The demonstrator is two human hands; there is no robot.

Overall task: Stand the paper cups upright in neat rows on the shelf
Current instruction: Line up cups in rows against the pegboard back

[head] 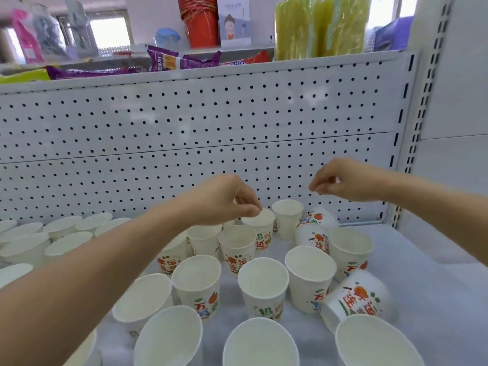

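Nearest, upright white printed paper cups [260,344] crowding the pale shelf [435,273]. With left hand [227,199] pinching a back-row cup [262,231] by its rim and right hand [340,180] curled on nothing above, seat it flat, flush with neighbours; then right the toppled cup [356,299].

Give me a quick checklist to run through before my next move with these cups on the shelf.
1. Left hand grip on the back cup: cannot tell; the thumb is at its rim.
2. Right hand free: ok; fingers curled, nothing in them.
3. All cups upright: not ok; a tipped cup lies on its side at front right, and a tilted cup sits at back right.
4. Rows neat: not ok on the right; spacing is uneven.
5. Bare shelf to work on: ok, at far right.
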